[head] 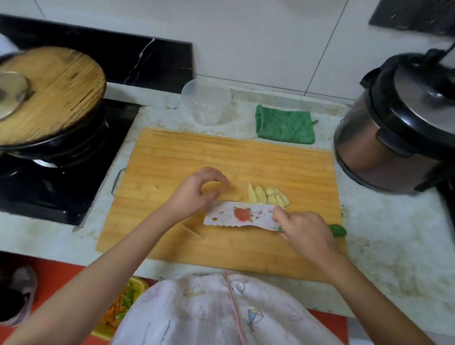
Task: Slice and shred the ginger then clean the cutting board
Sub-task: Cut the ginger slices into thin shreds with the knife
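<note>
A bamboo cutting board [188, 154] lies on the counter in front of me. Several pale yellow ginger slices [267, 196] lie fanned out near its middle right. My right hand [305, 234] grips the green handle of a knife [238, 214] whose white, patterned blade lies almost flat, pointing left, just in front of the slices. My left hand [196, 191] hovers left of the slices with curled fingers; it may be holding a small yellow piece, but I cannot tell. A thin sliver [192, 231] lies on the board near my left forearm.
A folded green cloth [284, 127] and a clear plastic cup [206, 100] sit behind the board. A pressure cooker [407, 129] stands at the right. On the stove at the left, a black pan [41, 146] holds a round wooden board and a lid.
</note>
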`<state>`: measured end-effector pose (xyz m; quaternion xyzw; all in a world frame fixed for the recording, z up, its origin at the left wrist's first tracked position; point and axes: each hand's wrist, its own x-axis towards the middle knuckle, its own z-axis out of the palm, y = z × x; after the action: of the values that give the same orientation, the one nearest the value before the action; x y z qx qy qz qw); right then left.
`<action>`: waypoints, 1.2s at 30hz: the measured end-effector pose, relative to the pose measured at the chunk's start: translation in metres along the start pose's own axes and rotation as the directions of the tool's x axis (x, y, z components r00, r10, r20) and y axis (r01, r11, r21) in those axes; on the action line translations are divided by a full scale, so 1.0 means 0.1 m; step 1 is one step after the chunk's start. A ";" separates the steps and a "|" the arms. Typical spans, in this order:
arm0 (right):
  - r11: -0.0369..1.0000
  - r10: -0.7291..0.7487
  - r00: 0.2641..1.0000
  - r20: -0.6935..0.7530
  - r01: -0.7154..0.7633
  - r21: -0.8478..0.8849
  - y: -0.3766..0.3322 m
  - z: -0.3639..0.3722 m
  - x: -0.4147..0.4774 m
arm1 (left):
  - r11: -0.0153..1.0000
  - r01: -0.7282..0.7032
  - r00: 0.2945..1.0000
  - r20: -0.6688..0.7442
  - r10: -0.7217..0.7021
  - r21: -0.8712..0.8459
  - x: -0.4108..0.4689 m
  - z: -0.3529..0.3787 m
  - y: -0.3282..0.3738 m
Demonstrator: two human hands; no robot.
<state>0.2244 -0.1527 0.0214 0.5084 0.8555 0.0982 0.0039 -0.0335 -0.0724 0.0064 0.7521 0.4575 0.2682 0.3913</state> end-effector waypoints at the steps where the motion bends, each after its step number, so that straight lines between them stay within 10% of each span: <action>1: 0.999 -0.048 0.997 -0.054 0.047 -0.017 0.02 0.01 0.02 | 1.000 -0.015 0.990 0.143 0.016 -0.011 0.05 0.05 0.09; 8: 0.983 -0.181 0.950 -0.256 0.180 -0.025 0.02 0.06 0.08 | 0.997 0.072 0.871 0.487 -0.060 -0.007 0.36 0.26 0.17; 21: 0.953 0.139 0.921 -0.364 -0.025 0.301 -0.07 0.27 -0.16 | 0.915 0.360 0.903 0.314 -0.294 -0.180 0.31 -0.04 -0.19; 28: 0.602 0.679 0.718 -0.152 -0.427 0.675 -0.18 0.25 -0.15 | 0.969 0.246 0.901 0.364 -0.237 0.021 0.28 0.09 -0.28; 36: 0.245 0.750 0.651 0.118 -0.439 0.865 -0.34 0.16 -0.06 | 0.984 0.138 0.956 0.245 -0.162 0.112 0.03 0.08 -0.34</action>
<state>0.1990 -0.1709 -0.0007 0.7076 0.5126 -0.2499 -0.4172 -0.0427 -0.0635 -0.0258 0.7607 0.4717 0.1178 0.4301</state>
